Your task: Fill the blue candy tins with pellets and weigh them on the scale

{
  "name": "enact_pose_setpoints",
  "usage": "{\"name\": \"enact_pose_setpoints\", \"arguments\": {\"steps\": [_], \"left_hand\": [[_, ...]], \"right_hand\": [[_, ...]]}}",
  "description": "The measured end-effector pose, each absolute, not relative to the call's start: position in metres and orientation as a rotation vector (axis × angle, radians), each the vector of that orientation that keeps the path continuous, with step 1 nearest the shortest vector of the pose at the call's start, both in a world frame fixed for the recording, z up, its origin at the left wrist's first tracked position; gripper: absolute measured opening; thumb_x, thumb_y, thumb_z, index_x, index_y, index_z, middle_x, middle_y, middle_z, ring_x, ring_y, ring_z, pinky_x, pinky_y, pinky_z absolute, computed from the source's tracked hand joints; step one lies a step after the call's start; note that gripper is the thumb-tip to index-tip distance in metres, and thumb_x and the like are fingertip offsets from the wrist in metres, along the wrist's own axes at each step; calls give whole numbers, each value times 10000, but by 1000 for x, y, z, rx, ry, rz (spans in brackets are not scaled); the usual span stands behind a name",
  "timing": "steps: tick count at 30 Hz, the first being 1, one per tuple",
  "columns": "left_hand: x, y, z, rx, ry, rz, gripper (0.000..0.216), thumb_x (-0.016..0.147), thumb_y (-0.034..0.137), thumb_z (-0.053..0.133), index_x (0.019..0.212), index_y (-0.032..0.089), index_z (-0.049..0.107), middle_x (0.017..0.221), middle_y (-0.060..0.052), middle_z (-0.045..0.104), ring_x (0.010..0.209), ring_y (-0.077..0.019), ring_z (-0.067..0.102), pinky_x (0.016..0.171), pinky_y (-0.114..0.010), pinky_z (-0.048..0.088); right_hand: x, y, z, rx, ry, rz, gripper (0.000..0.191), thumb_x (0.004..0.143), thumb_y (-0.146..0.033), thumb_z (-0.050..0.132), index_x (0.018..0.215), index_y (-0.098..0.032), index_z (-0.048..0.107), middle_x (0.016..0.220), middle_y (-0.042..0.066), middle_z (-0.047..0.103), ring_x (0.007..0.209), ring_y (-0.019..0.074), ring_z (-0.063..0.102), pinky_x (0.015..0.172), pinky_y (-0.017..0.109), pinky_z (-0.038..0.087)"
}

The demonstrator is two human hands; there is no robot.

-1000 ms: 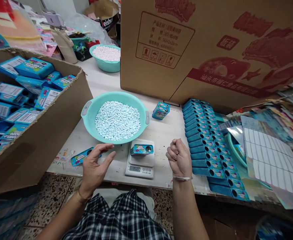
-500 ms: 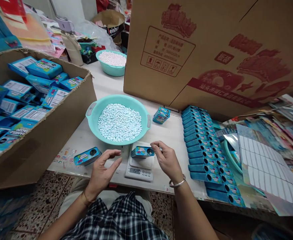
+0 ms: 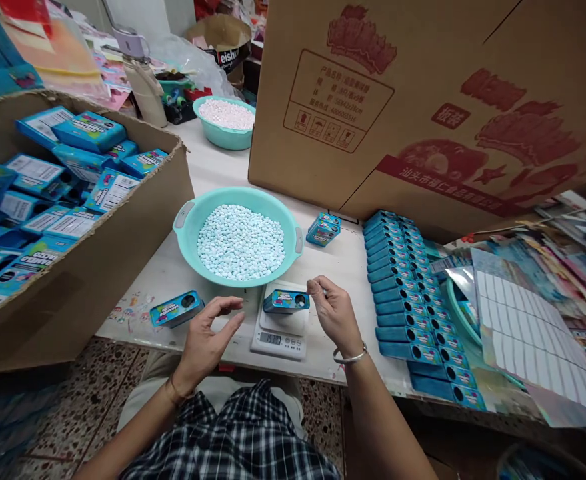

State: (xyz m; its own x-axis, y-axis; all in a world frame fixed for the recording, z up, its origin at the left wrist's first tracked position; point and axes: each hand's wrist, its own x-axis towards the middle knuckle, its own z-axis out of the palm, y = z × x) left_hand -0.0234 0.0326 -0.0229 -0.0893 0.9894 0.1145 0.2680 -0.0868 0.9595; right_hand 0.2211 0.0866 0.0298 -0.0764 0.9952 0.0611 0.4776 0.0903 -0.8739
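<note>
A small blue tin (image 3: 286,301) lies on a white digital scale (image 3: 279,338) at the table's near edge. My right hand (image 3: 335,313) is at the tin's right end with its fingertips pinched together; whatever they hold is too small to make out. My left hand (image 3: 207,340) hovers left of the scale with thumb and curved fingers apart, holding nothing. Just behind the scale stands a teal basin (image 3: 187,215) full of pale blue pellets (image 3: 240,241). A second blue tin (image 3: 177,309) lies on the table left of my left hand.
Rows of blue tins (image 3: 407,293) lie right of the scale, with a small stack of tins (image 3: 323,228) behind. A cardboard box (image 3: 97,267) of blue packs sits at left, a big carton (image 3: 423,113) behind. A second basin (image 3: 225,123) stands farther back. Sticker sheets (image 3: 527,327) lie at right.
My right hand, a raised fist a second ago, has moved left to the tin on the scale and now pinches at its right end. My left hand has barely moved.
</note>
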Motion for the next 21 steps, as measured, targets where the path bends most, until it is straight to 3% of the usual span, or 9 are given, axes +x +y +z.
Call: {"name": "enact_pose_setpoints", "arguments": {"steps": [16, 21], "left_hand": [[-24, 33, -33, 1418, 1457, 1181, 242, 868, 381, 642, 1028, 201, 674, 990, -57, 702, 928, -194, 660, 858, -333, 536], [-28, 33, -30, 1403, 1460, 1180, 238, 873, 374, 639, 1039, 206, 671, 998, -54, 698, 930, -191, 656, 865, -334, 533]], "right_hand": [[207, 82, 28, -1619, -1852, 727, 394, 979, -480, 435, 688, -226, 508, 566, -41, 452, 530, 125, 363, 558, 268, 248], [228, 90, 31, -1494, -1476, 853, 376, 933, -500, 523, 716, -201, 593, 543, -48, 407, 494, 102, 344, 498, 246, 257]]}}
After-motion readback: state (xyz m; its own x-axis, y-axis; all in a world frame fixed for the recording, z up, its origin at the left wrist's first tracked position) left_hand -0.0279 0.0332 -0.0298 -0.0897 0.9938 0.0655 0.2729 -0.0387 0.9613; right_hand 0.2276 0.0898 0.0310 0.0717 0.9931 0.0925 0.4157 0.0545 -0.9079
